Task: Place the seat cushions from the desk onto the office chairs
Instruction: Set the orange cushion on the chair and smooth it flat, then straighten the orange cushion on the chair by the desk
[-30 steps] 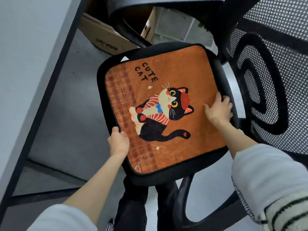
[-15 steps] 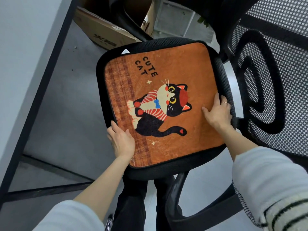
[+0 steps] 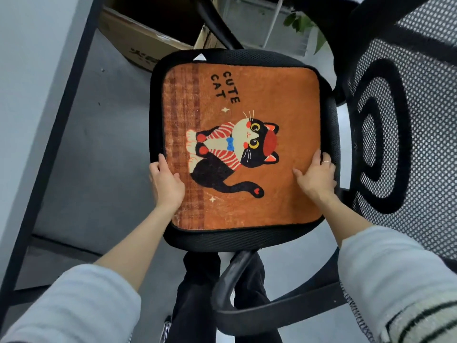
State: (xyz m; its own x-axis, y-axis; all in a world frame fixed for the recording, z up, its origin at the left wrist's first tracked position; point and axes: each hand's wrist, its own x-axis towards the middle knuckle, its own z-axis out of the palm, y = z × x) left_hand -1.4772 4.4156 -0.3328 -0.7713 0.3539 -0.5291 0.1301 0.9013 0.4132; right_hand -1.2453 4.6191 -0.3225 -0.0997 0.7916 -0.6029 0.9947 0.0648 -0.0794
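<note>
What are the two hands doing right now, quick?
Left hand: open, fingers flat on the left edge of the cat cushion.
Right hand: open, resting on the cushion's right edge.

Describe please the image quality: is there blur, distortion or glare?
Head view: wide-angle distortion bends the desk frame and backrest; the cushion print is sharp; both hands, left hand and right hand, are slightly soft; lighting even, no glare.
</note>
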